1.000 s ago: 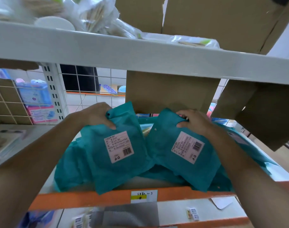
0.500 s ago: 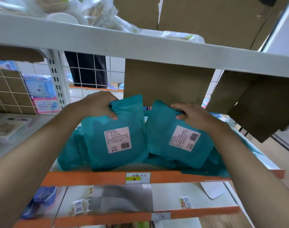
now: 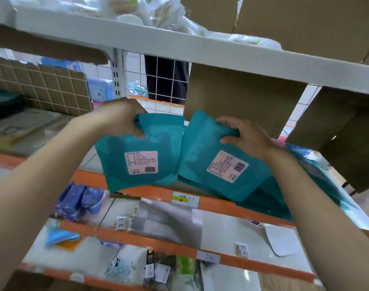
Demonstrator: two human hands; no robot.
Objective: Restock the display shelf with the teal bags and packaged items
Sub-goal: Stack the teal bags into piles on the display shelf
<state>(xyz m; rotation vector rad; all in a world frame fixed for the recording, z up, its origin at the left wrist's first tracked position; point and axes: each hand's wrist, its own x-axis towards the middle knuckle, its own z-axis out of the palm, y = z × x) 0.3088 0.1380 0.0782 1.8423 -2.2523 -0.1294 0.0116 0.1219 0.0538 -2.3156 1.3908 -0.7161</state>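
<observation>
Two teal bags with pink barcode labels are held up over the orange-edged display shelf (image 3: 217, 203). My left hand (image 3: 120, 117) grips the top edge of the left teal bag (image 3: 141, 152), which hangs upright with its bottom over the shelf's front lip. My right hand (image 3: 242, 136) pinches the top corner of the right teal bag (image 3: 213, 156), which leans to the right. Under and behind the right bag lie more teal bags (image 3: 269, 198) in a pile on the shelf.
A white upper shelf beam (image 3: 179, 46) runs close overhead, with cardboard boxes (image 3: 240, 101) hanging below it behind the bags. Lower shelves hold blue packets (image 3: 83, 201), small packaged items and price tags. A wire grid backs the shelf; a person's dark clothing (image 3: 166, 80) shows through it.
Both hands have lifted the two bags higher and a little apart. The view has tilted and shifted, so more of the lower shelves shows.
</observation>
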